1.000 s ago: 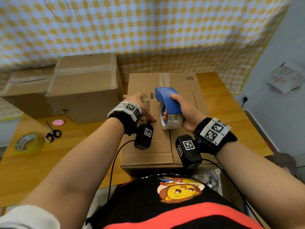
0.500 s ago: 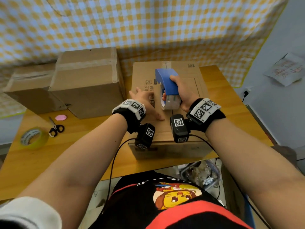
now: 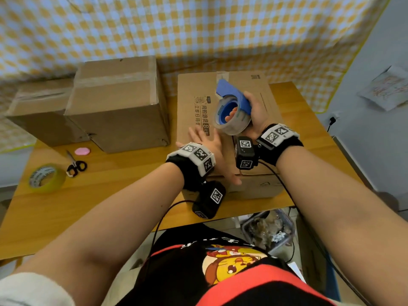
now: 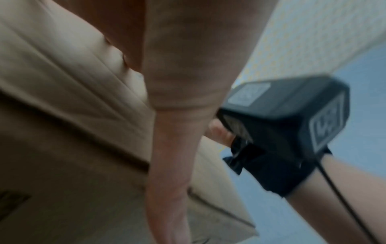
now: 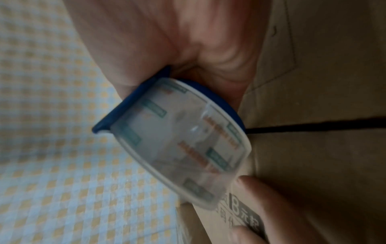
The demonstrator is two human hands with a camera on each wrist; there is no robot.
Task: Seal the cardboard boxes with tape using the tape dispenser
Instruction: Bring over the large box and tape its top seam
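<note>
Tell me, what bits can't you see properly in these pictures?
- Middle seam of the front box, head view: covered by the left hand and the tape dispenser, so whether it is taped is unclear.
- Left fingertips, left wrist view: blurred.
- Print on the tape roll, right wrist view: too blurred to read.
- Dispenser's cutting edge: faces away in the head view.

Blue tape dispenser (image 3: 233,107) tilted above printed cardboard box (image 3: 198,93)

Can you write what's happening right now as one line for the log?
right hand: grips tape dispenser, lifted off box | left hand: flat on box | seam: taping unclear
</note>
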